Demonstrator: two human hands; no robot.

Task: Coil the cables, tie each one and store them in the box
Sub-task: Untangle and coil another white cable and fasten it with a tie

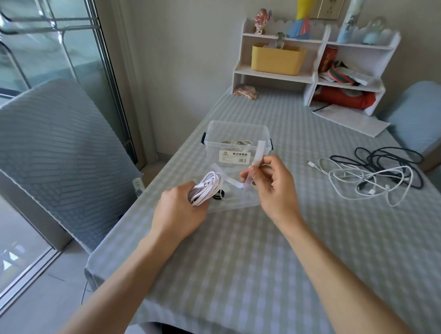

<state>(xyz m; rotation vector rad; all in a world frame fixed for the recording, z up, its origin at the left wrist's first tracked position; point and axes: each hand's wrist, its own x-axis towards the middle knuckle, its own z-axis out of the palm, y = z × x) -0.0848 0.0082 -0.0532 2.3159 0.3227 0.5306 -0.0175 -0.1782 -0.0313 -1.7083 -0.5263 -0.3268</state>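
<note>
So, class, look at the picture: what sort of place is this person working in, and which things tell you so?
Most likely a room in a home. A table with a checked cloth, a small white shelf unit holding ornaments and a yellow basket, and covered chairs by a glass door suggest it.

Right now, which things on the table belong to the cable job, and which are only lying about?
Job:
coiled white cable in left hand
white tie strip in right hand
clear box
loose cables

Lying about:
white shelf
yellow bin
papers
</note>
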